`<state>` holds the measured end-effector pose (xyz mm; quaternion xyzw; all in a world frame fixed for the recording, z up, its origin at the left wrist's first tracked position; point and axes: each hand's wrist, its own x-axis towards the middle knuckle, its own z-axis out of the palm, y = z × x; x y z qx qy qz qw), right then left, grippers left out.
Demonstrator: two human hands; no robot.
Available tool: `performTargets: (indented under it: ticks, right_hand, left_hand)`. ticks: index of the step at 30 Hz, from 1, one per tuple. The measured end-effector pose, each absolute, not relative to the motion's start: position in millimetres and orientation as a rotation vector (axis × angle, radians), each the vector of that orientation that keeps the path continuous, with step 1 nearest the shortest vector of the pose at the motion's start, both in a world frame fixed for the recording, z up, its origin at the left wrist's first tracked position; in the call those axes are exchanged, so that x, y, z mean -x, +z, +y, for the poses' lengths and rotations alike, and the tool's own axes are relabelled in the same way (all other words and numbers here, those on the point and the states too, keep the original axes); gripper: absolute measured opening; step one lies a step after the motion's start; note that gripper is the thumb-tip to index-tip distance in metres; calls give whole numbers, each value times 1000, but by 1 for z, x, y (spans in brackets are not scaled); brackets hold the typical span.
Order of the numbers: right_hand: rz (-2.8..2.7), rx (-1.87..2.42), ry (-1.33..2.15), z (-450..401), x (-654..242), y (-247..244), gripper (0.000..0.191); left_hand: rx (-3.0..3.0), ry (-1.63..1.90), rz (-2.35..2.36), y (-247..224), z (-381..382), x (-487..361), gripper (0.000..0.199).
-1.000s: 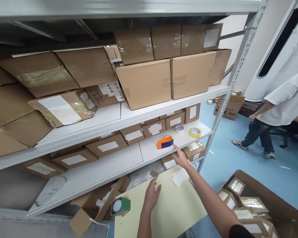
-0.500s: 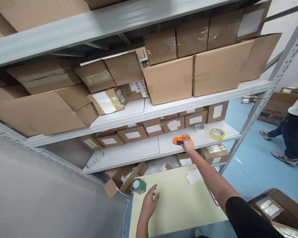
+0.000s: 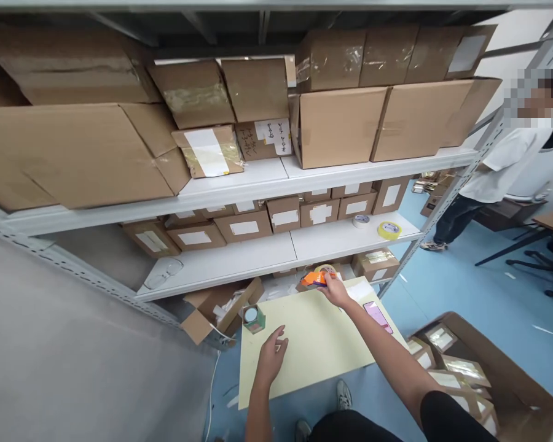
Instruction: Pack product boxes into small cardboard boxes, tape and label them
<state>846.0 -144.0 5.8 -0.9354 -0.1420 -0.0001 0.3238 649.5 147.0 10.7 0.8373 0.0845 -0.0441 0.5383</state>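
I call the top of the head view 12 o'clock. The picking up looks done to me. The right hand has the orange tape cutter, and it seems to be up in the air, in front of the white shelf and by the far edge of the table. What is left, as I judge it: the cutter is not put down, and I see no tape pulled out of it.

The cutter's long way runs from about 9 o'clock to 3 o'clock. Its free end points to 9 and dips a bit. The 3 o'clock end is at the fingers. A roll of tape shows at its 2 o'clock side. It is too small for me to tell where the teeth are.

The right hand's fingers pinch the cutter. The left hand is at 7 o'clock from it, with loose, spread fingers and nothing in them. I can't tell if it touches the table. A green box sits at 11 o'clock from that hand. A phone lies at 4 o'clock from the right hand.
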Motion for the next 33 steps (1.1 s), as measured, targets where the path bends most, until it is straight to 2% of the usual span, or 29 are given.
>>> performTargets:
  ticks: [3,6,9,15,22,27,33]
  right_hand:
    - [-371,2402,64,-133,-806,-23,52]
    - [-329,2375,87,-132,-775,-48,47]
    - [-275,2449,164,-141,-757,-67,45]
    - [-288,2634,354,-177,-742,-99,54]
    - [-69,2681,695,-235,-726,-145,48]
    - [74,2701,743,-278,-716,-166,37]
    - [70,2691,782,-303,-722,-167,30]
  left_hand:
    - [-1956,-118,215,-4,158,-636,63]
    - [-1952,-137,232,-15,164,-623,61]
    - [-1957,-138,259,-20,167,-615,60]
    - [-1993,-131,343,-16,163,-607,59]
    - [-2042,-174,362,-8,119,-614,56]
    - [-2067,-171,318,-5,77,-627,53]
    - [-2102,-198,308,-8,34,-636,49]
